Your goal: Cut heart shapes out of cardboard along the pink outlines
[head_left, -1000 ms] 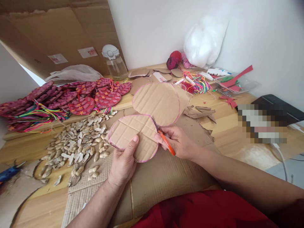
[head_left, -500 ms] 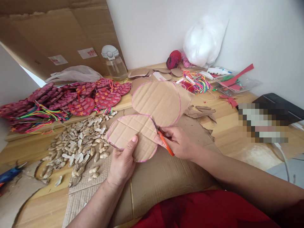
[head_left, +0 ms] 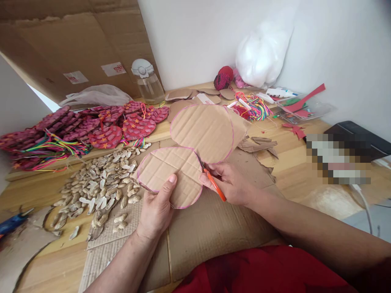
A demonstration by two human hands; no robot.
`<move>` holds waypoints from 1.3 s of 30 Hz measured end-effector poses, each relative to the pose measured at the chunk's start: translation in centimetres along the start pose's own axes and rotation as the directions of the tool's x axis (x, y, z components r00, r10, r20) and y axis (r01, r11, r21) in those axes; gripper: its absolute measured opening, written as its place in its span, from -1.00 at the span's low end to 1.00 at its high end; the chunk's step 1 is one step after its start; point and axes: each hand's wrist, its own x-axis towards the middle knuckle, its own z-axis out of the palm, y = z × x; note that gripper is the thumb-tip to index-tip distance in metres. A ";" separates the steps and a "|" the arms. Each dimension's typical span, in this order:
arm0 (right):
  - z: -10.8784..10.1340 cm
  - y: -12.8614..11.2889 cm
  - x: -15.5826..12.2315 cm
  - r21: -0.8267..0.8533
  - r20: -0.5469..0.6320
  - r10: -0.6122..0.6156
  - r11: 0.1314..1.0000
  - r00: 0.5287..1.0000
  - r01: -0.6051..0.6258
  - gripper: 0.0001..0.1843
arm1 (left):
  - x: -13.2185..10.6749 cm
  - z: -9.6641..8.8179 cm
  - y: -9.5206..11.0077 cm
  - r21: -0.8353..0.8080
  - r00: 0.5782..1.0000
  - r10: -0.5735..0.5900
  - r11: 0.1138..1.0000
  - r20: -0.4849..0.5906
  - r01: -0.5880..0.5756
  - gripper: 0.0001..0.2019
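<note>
Left hand (head_left: 157, 211) grips the near lobe of the pink-outlined cardboard piece (head_left: 166, 169), thumb on top, above the cardboard mat (head_left: 214, 228). Right hand (head_left: 232, 183) has fingers closed round orange scissors (head_left: 216, 186), blades at the notch between lobes. Peanuts (head_left: 97, 183) crowd left edge; torn scraps (head_left: 258, 143) right. Wooden table (head_left: 293, 148), white wall (head_left: 189, 40) far.

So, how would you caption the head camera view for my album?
Left hand gripping outlined cardboard, right hand holding orange scissors against it, peanut shells alongside.
</note>
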 end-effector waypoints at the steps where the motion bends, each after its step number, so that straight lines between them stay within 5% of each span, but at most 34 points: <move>1: -0.1 0.1 0.0 0.013 0.014 0.001 1.000 1.000 -0.001 -0.60 | 0.0 0.0 0.0 0.003 1.000 0.008 1.000 0.001 -0.008 -0.40; 9: 0.0 -0.1 -0.1 0.062 0.075 0.035 0.997 0.997 -0.039 -0.50 | 0.1 0.0 0.0 -0.008 1.000 0.020 1.000 -0.002 -0.020 -0.42; 18: -0.2 0.4 -0.2 -0.051 0.047 0.002 0.999 0.999 0.001 -0.50 | -0.1 0.3 0.1 0.000 1.000 0.005 1.000 -0.010 -0.005 -0.38; 39: 0.0 1.4 -0.4 0.059 0.004 0.074 0.995 0.997 -0.074 -0.54 | -0.6 1.1 0.1 -0.058 0.999 -0.018 0.998 0.030 0.020 -0.41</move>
